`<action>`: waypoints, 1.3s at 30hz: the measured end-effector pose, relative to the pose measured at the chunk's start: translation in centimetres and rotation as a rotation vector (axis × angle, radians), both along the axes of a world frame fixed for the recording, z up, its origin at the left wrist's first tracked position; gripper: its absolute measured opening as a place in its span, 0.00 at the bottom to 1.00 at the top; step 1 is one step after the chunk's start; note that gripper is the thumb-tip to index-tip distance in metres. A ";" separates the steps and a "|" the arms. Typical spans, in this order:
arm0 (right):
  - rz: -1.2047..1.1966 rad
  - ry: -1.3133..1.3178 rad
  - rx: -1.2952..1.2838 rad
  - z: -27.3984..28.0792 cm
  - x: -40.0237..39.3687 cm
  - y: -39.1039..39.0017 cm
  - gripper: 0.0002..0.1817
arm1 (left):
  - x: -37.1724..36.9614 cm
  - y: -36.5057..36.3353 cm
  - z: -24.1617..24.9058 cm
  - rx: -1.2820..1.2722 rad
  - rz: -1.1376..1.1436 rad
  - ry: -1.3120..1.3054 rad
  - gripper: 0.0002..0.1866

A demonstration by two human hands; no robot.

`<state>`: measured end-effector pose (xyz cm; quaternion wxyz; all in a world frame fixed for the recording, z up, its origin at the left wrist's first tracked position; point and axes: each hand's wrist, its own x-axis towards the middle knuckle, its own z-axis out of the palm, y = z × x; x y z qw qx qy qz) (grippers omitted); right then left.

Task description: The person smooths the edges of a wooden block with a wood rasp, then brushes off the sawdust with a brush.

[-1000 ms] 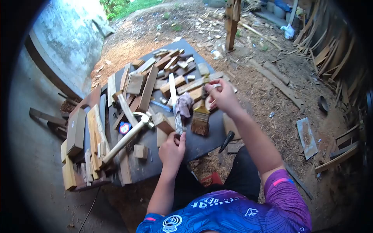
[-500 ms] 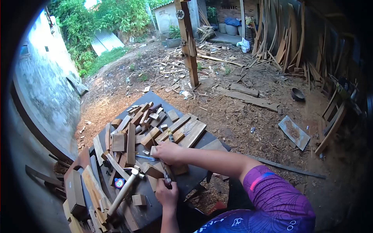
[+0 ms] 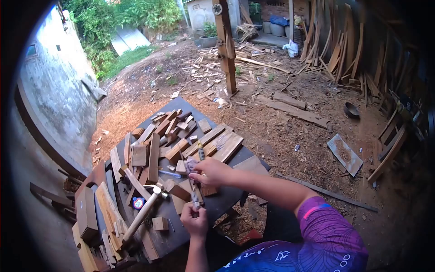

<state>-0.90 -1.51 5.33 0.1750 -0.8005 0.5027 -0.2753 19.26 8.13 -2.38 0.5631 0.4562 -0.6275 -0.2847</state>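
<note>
My left hand (image 3: 195, 222) is closed around the lower end of a narrow metal tool (image 3: 195, 196) near the front edge of the dark table. Just above it, my right hand (image 3: 212, 172) has thumb and fingertips bent together beside a small grey crumpled piece (image 3: 190, 164); I cannot tell what is pinched there. A yellow-and-black handle (image 3: 200, 150) lies beyond the right hand. A blue-and-white pen (image 3: 171, 174) rests left of the fingers. To the left lies a hammer (image 3: 144, 214) with a pale handle. A small wood block (image 3: 160, 223) sits beside a nail (image 3: 171, 225).
Many wood offcuts (image 3: 167, 131) are piled on the table (image 3: 217, 213). A flat board (image 3: 229, 147) lies at its right side, and a round blue-and-red object (image 3: 138, 202) near the hammer. A wooden post (image 3: 225, 54) stands ahead; planks (image 3: 344, 45) lean at right.
My right hand has lifted slightly and shifted right, away from the tool, and the grey crumpled piece now shows by its fingers. My left hand keeps its grip. The view has shifted slightly.
</note>
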 end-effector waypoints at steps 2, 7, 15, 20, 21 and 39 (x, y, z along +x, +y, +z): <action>0.037 -0.241 0.191 0.2 -0.5 3.6 0.26 | -0.9 1.5 1.9 -0.223 -0.041 -0.156 0.08; -0.079 -0.762 0.394 0.9 -2.8 12.9 0.18 | -3.1 2.7 4.8 -0.524 -0.348 -0.477 0.14; -0.338 -1.073 0.201 0.9 -10.0 19.0 0.28 | -6.6 -3.9 7.3 -0.348 -0.242 -0.375 0.08; -0.417 -0.934 0.377 1.7 -11.3 21.0 0.28 | -7.4 -11.5 5.7 -0.235 0.191 -0.629 0.15; -0.410 -0.933 0.386 1.6 -11.4 21.2 0.28 | -7.4 -12.6 4.9 -0.153 0.261 -0.661 0.17; -0.133 -1.157 0.120 0.9 -9.2 19.5 0.23 | -7.1 -6.8 12.3 0.484 -0.694 0.403 0.12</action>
